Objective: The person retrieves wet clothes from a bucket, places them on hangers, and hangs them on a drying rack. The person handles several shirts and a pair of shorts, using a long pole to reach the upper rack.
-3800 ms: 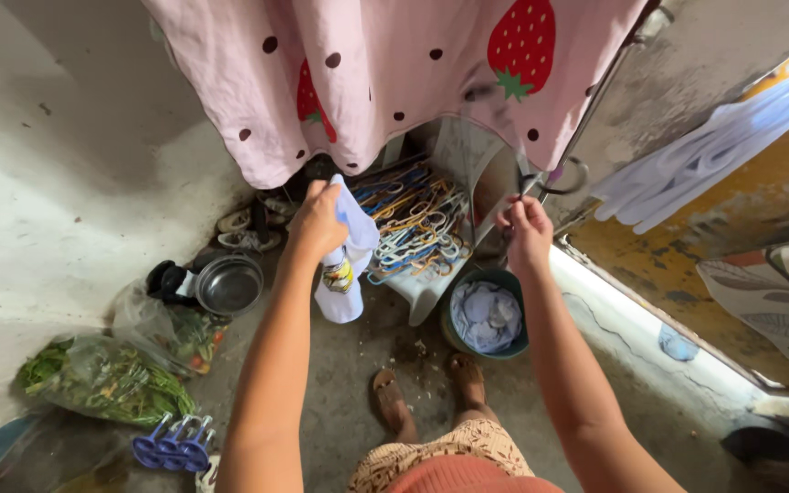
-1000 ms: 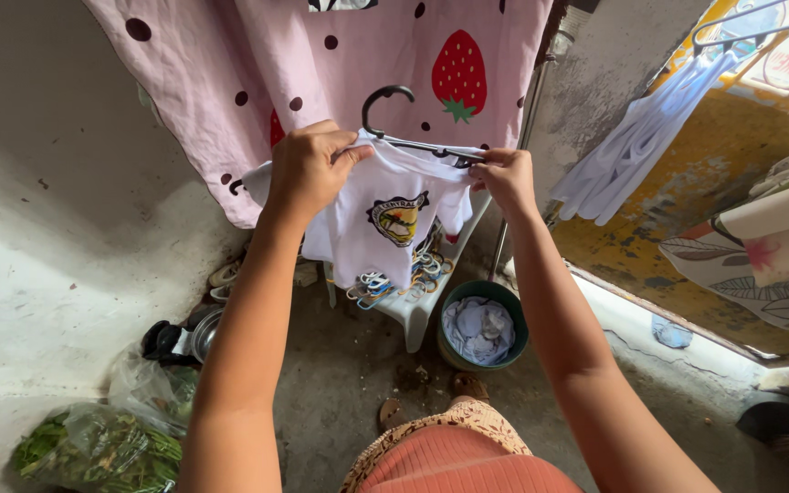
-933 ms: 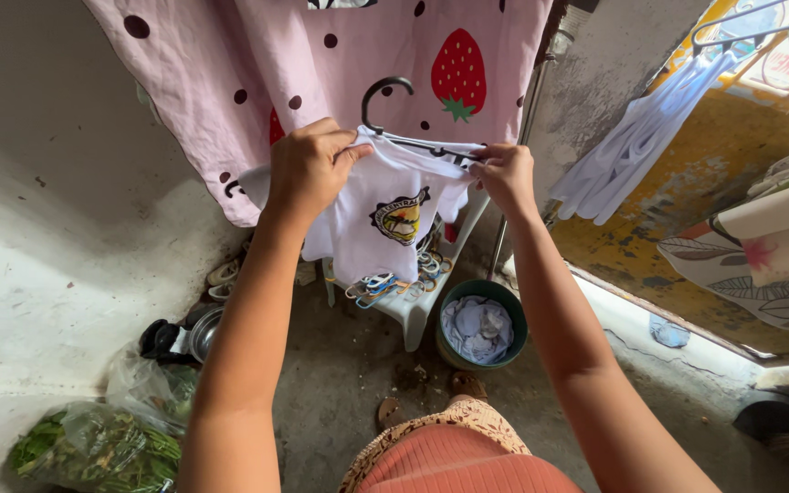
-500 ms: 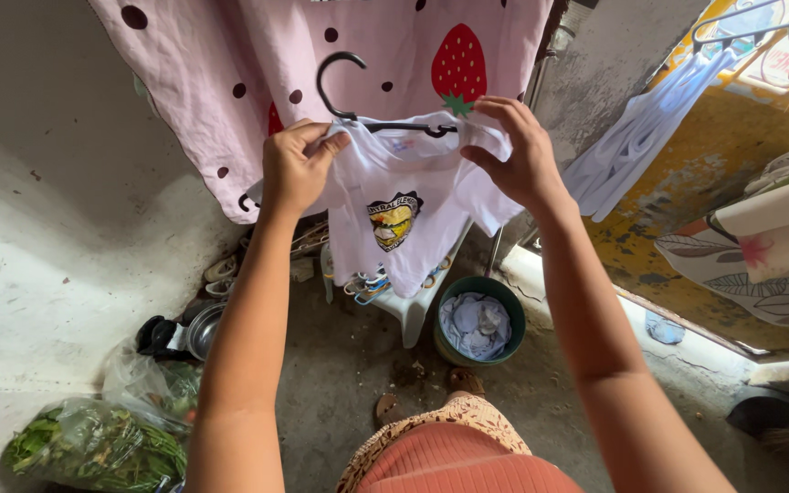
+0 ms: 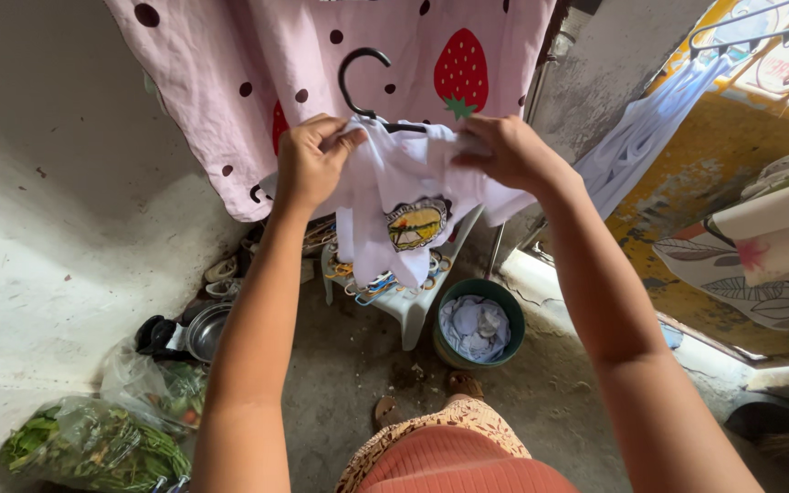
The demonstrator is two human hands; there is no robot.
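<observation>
A small white shirt (image 5: 404, 205) on a black hanger (image 5: 364, 80) is held up before a pink strawberry-print cloth (image 5: 349, 55). Its shoulders are pinched by the left hand (image 5: 314, 164) and right hand (image 5: 502, 151). A green bucket (image 5: 479, 324) sits at 6 o'clock below.

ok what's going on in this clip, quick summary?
A person is holding a small white T-shirt on a black hanger, up in front of a pink strawberry-print cloth. The left hand pinches one shoulder of the shirt and the right hand grips the other. Below on the floor sit a green bucket of laundry, a white stool piled with spare hangers, a metal bowl and bagged greens.
</observation>
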